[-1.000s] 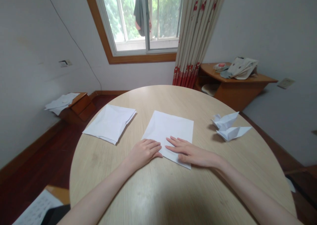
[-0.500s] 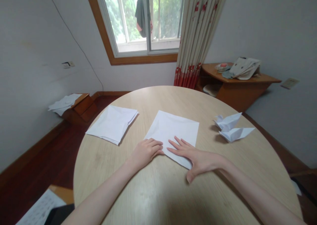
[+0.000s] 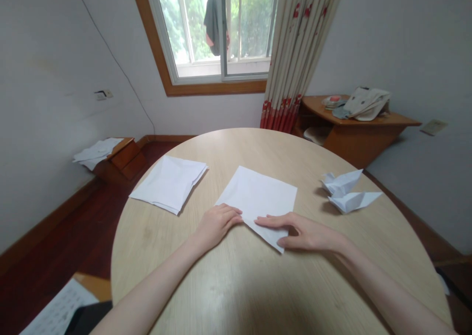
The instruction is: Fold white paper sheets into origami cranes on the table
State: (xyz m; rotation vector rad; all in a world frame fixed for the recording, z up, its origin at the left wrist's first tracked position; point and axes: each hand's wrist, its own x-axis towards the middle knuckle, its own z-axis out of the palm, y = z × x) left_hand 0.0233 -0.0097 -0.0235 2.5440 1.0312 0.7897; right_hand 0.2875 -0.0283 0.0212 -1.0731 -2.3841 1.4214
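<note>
A white square sheet (image 3: 260,195) lies flat on the round wooden table (image 3: 254,290), straight in front of me. My left hand (image 3: 217,223) rests palm down on the sheet's near left edge, fingers stretched together and holding nothing. My right hand (image 3: 304,231) arches over the sheet's near corner, with the thumb at that corner and the fingers reaching across on top, so it pinches the paper there. The corner looks barely raised off the wood.
A stack of white sheets (image 3: 169,182) lies to the left on the table. Two folded paper figures (image 3: 346,192) sit to the right. Beyond the table are a wooden side table (image 3: 354,128) with a bag, a curtain (image 3: 295,54), and a low cabinet (image 3: 118,155) with papers.
My right hand lay flat on the sheet, then lifted its palm and swung the thumb in to the near corner. My left hand stayed put.
</note>
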